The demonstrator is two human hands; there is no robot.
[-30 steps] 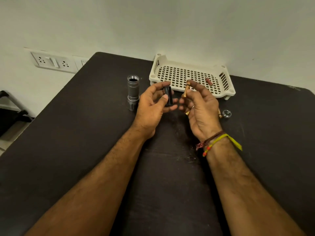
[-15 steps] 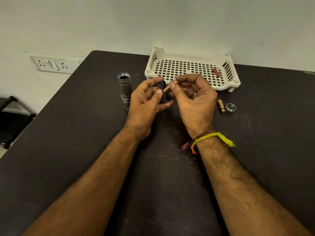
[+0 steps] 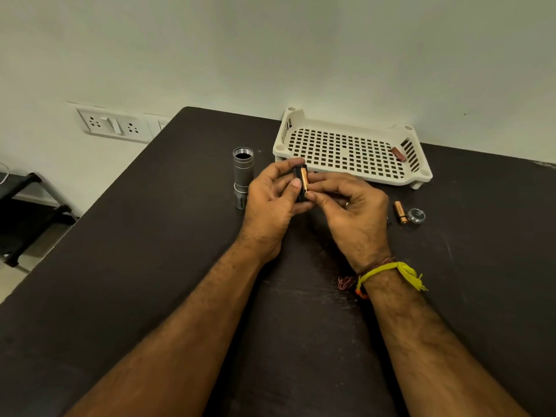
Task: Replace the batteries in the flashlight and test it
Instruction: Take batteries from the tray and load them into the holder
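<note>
My left hand [image 3: 272,204] grips a black battery holder [image 3: 298,185] upright above the dark table. My right hand [image 3: 350,210] presses a copper-coloured battery [image 3: 304,182] lengthwise against the holder's right side with thumb and fingertips. The grey flashlight body [image 3: 242,176] stands on its head just left of my left hand, its threaded end open at the top. A second copper battery [image 3: 400,212] lies on the table to the right of my right hand, beside the silver tail cap [image 3: 416,216].
A white perforated tray [image 3: 349,130] sits behind my hands against the wall, with a reddish battery [image 3: 398,154] in its right corner. The dark table [image 3: 150,251] ends on the left, where a wall socket panel [image 3: 111,125] and a black stand [image 3: 27,212] show.
My right hand has brought the copper battery from a tilted hold near the holder's top down flat against the holder's side. The left hand has kept its grip on the holder.
</note>
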